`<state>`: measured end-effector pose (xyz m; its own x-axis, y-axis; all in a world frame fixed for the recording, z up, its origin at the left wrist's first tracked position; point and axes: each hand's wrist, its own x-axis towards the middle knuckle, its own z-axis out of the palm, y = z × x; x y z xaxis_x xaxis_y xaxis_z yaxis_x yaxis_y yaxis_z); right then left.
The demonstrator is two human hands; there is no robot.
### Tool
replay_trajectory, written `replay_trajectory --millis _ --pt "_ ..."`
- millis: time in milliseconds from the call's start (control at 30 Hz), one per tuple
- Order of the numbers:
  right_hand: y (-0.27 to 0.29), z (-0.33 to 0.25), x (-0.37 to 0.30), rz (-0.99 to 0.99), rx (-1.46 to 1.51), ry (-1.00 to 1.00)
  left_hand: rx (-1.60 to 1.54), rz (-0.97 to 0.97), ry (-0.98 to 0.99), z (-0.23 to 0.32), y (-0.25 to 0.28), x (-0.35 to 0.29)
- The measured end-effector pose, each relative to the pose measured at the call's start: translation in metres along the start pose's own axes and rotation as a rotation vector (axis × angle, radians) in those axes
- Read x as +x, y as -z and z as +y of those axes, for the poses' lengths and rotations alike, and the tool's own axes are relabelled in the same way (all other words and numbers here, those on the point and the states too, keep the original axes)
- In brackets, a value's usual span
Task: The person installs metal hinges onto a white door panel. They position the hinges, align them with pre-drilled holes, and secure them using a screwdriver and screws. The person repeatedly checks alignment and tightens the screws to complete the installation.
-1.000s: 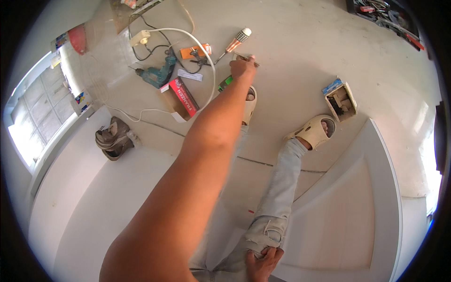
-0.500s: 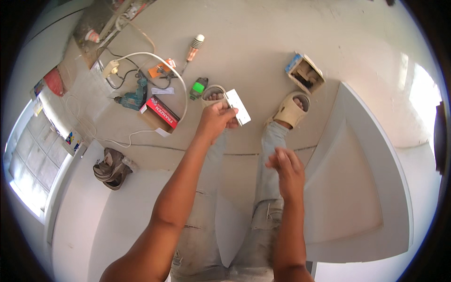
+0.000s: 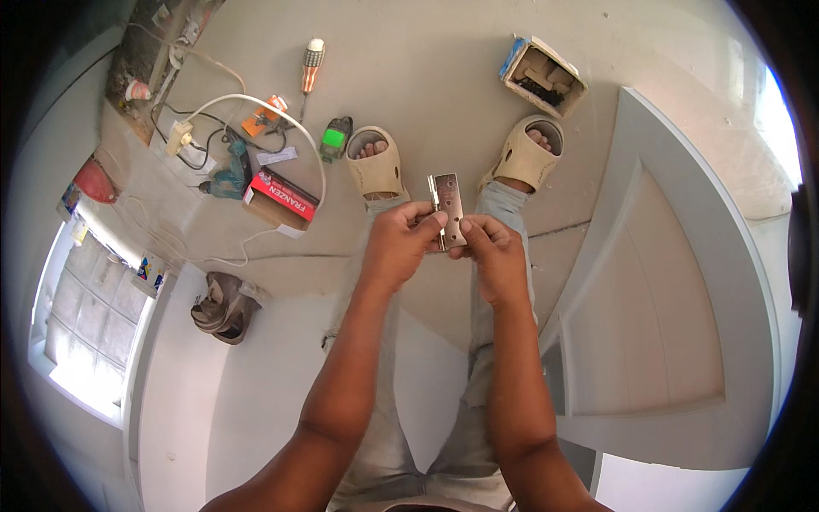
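A metal butt hinge (image 3: 450,195) with screw holes and a shiny pin is held up between my two hands, above the floor and between my feet. My left hand (image 3: 403,241) pinches it along the pin side, thumb on top. At its lower right corner my right hand (image 3: 493,253) grips the leaf between thumb and fingers. Both hands are closed on the hinge, and the fingertips behind it are hidden.
On the floor at left lie an open red box (image 3: 284,202), a teal power drill (image 3: 229,175), cables, a green-faced tool (image 3: 335,138) and a screwdriver (image 3: 310,68). A small open carton (image 3: 546,75) sits far right. A grey panelled door (image 3: 682,282) stands at right, a dark bag (image 3: 226,307) at left.
My right hand has come up and taken hold of the hinge alongside my left. The hinge has moved slightly nearer and turned, so its screw holes and pin now show.
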<state>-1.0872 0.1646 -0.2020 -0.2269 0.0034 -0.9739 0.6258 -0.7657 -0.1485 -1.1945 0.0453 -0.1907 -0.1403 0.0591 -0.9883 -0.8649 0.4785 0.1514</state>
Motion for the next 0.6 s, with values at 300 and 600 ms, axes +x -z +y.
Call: replay_trajectory --millis 300,600 --pt "-0.007 -0.007 0.0 -0.079 -0.149 0.216 0.034 -0.168 -0.106 0.017 0.002 0.002" --pt "-0.015 -0.022 -0.004 0.006 -0.379 0.462 -0.074 -0.435 -0.11 0.019 0.021 0.011"
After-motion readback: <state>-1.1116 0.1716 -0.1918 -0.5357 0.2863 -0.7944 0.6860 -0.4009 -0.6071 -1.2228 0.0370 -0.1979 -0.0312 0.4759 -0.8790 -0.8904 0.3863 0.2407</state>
